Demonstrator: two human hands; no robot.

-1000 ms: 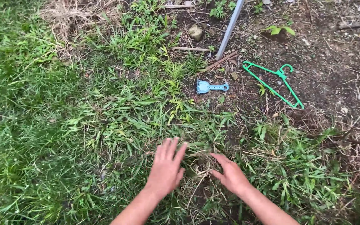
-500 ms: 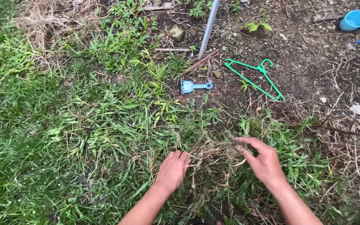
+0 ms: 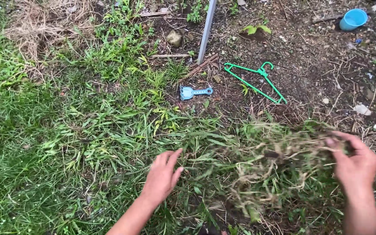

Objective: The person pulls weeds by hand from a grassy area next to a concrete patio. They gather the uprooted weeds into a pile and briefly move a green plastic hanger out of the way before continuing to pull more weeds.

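Observation:
My right hand (image 3: 357,162) grips a blurred clump of pulled grass and roots (image 3: 279,159) that hangs to its left, lifted off the ground. My left hand (image 3: 162,177) rests flat on the green grass (image 3: 88,143) with its fingers spread, holding nothing. A gap of grass lies between the two hands.
A small blue toy rake (image 3: 194,92) lies on the soil beyond the grass. A green clothes hanger (image 3: 255,81) lies to its right. A grey metal pole (image 3: 207,30) rises at the top middle, a stone (image 3: 174,38) beside it. A blue cup (image 3: 352,19) sits top right.
My right hand has swung out to the right, pulling the grass clump up and away. My left hand has stayed on the grass. The view has shifted slightly.

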